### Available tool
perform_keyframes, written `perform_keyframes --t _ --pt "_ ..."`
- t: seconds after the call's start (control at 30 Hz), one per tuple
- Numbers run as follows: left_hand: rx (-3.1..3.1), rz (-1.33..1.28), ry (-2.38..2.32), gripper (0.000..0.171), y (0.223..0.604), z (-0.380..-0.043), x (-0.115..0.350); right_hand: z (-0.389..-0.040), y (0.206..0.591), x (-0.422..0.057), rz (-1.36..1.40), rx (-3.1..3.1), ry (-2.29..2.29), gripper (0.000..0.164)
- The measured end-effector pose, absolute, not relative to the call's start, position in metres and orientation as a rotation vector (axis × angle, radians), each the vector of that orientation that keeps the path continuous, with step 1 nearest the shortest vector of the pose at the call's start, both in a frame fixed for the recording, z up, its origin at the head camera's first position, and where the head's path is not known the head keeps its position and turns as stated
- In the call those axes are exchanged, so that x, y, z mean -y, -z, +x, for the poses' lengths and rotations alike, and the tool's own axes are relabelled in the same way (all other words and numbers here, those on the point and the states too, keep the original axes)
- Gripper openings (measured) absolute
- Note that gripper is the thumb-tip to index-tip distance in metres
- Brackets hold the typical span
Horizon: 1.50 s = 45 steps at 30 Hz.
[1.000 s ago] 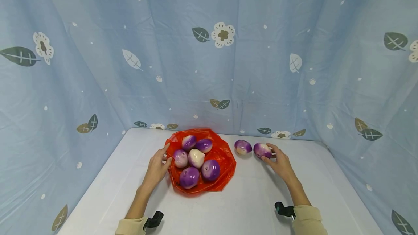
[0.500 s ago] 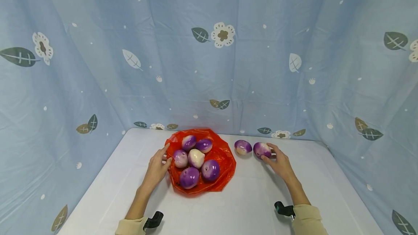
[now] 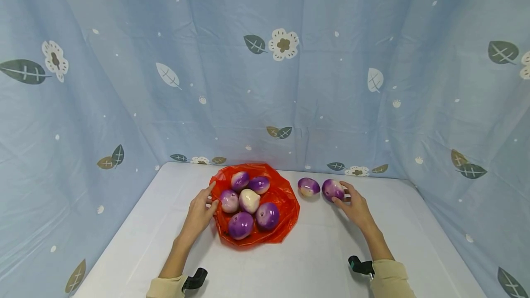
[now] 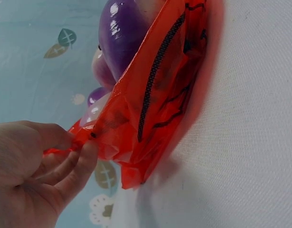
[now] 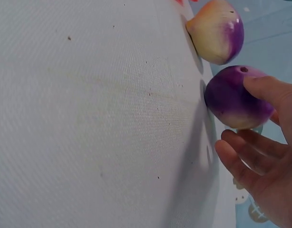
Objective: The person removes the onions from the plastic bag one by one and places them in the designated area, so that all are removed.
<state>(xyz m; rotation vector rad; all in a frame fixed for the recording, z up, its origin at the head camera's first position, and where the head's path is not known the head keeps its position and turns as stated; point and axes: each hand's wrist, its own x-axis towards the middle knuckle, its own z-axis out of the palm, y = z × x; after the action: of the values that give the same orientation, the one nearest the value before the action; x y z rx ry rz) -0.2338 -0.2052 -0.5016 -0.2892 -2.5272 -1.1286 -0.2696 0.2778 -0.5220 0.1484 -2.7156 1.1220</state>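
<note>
A red plastic bag (image 3: 285, 215), its mouth spread wide, lies on the white table with several glossy purple-and-white turnips (image 3: 267, 216) in it. My left hand (image 3: 198, 211) is at the bag's left side; in the left wrist view its thumb and fingers pinch the rim. On the right, my right hand (image 3: 357, 208) grips a single turnip (image 5: 234, 97), thumb on its upper side near a small dark hole. Just left of that one, another turnip (image 3: 308, 187) rests on the table, its pale pointed end showing in the right wrist view.
A blue curtain (image 3: 331, 59) with leaf and flower prints hangs behind the table and at both sides. The white tabletop (image 3: 306, 261) stretches between my forearms. A black wrist mount (image 3: 194, 278) sits on each wrist.
The turnip in my right hand has turned a little, showing more purple and less of its pale end. My left hand and the bag have stayed in place.
</note>
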Motion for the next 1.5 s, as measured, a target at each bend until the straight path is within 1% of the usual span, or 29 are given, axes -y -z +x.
perform_keyframes --t 0.27,0.77,1.5 --pt "2.529 -0.289 1.127 0.058 0.5015 -0.2337 0.2047 -0.2702 0.5220 -0.2796 0.152 2.711 -1.139 0.063" --pt "2.553 -0.267 1.146 0.058 0.5008 -0.2335 0.2043 -0.2707 0.5253 -0.2763 0.062 2.756 -1.117 0.063" --pt "2.557 -0.271 1.140 0.058 0.5000 -0.2344 0.2054 -0.2684 0.5210 -0.2804 0.114 2.755 -1.089 0.065"
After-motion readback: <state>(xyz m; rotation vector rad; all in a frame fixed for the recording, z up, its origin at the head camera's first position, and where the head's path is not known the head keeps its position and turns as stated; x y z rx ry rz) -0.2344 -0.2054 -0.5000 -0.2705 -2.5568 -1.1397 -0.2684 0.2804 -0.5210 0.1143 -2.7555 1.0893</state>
